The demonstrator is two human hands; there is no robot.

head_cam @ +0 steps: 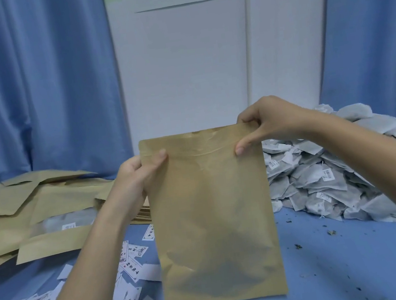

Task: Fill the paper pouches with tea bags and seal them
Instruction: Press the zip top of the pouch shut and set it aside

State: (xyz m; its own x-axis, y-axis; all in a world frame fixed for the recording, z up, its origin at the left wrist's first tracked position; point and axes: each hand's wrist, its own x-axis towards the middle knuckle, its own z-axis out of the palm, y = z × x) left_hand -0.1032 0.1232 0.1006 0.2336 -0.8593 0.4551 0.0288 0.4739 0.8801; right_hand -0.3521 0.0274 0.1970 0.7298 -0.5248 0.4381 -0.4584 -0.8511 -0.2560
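Center of view: kraft paper pouch (pixel 214 218) held upright, bottom edge at the blue desk (pixel 346 256), dark shape of contents showing through its lower half. Left hand (pixel 139 175) grips the pouch's upper left edge, thumb on the front face, other fingers hidden behind. Right hand (pixel 267 122) pinches the top right corner, thumb on the front near the seal strip, fingers curled over the top edge. Top edge looks flat; cannot tell if sealed. Pile of tea bags (pixel 322 175) sits on the desk to the right, just behind the pouch. Stack of flat pouches (pixel 37 205) lies to the left, one showing a clear window. Loose printed labels (pixel 129 263) scattered front left. Tea crumbs (pixel 330 233) dot the desk on the right. Blue curtains (pixel 30 84) behind.
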